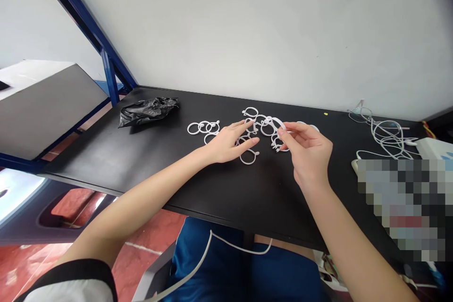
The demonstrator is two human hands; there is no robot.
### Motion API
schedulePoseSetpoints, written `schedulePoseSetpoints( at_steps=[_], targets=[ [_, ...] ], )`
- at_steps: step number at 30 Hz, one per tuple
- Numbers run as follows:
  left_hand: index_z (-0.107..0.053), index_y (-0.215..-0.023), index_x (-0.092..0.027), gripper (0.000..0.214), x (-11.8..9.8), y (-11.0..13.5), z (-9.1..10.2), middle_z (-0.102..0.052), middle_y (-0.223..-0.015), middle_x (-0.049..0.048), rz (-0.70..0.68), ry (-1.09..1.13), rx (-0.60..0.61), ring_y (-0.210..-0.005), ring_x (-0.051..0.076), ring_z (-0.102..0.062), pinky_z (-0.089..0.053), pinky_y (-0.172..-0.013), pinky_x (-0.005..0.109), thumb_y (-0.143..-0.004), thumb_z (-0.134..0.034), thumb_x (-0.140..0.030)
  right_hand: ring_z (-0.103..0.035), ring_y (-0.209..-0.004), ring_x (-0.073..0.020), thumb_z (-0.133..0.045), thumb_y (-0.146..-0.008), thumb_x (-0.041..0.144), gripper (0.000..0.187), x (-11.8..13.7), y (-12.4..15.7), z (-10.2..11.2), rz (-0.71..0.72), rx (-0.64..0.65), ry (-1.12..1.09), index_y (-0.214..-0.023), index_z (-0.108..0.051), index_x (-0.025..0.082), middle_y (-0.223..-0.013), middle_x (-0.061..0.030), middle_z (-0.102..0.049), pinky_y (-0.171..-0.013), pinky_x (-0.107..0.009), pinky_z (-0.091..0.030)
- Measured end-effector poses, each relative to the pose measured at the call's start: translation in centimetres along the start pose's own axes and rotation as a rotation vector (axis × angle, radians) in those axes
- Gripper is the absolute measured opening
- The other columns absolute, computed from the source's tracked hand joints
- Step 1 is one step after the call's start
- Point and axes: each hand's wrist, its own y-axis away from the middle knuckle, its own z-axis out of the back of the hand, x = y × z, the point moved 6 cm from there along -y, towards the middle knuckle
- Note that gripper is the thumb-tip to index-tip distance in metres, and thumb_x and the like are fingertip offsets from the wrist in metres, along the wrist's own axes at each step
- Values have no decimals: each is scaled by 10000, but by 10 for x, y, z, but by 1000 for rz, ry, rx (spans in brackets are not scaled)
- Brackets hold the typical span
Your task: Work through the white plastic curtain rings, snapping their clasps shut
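Several white curtain rings, each with a small eyelet, lie on the black table. My left hand [231, 142] is over the middle of them, fingers stretched out and thumb apart, with rings partly hidden beneath it. A loose ring [247, 157] shows just below its thumb, and a linked-looking group of rings [194, 128] lies to its left. In a pinch between thumb and fingers, my right hand [311, 148] grips a white curtain ring [278, 123] tilted up from the table. More rings lie beneath and behind that hand, partly covered.
A crumpled black plastic bag [148, 112] lies at the table's left. Coiled white cables [387, 137], a pair of glasses [360, 114] and a white box [437, 150] are at the right, beside a blurred-out object [403, 203]. A white wall [247, 33] closes off the back.
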Motion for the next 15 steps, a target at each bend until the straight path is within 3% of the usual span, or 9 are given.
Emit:
schedulePoseSetpoints(
  at_steps=[4,8,11,15],
  targets=[
    [-378,-1502,-131,699,3,0,-3,-336,-1605,140,1,-86,-2,-1507,323,-292,-275,-1224,538,-973,-434,-584,-664,-696,-147,-847,-687,250,157,0,1,-2,-25,25,-11,-827,-778,234,-811,-20,-712,-473,-224,-550],
    [-504,-1392,-139,546,-1,0,6,-498,-1492,161,-38,-23,-131,-1407,312,-447,-355,-1175,520,-980,-484,-497,-701,-739,-173,-843,-690,240,120,-1,1,-6,-56,83,-23,-783,-768,224,-788,-26,-729,-516,-238,-586],
    [-526,-1346,-165,469,-8,1,11,-574,-1407,144,-70,232,-166,-1329,275,-529,-430,-1124,474,-975,-523,-451,-726,-785,-192,-841,-690,231,98,1,5,-16,-27,238,-31,-745,-761,214,-823,-38,-751,-657,-303,-642],
    [-489,-1367,-176,524,-19,4,4,-601,-1355,159,-94,674,-44,-1229,265,-616,-536,-1007,423,-937,-603,-453,-738,-814,-196,-805,-741,237,48,5,17,-30,113,457,29,-744,-759,223,-901,-42,-757,-773,-358,-658]
  ],
)
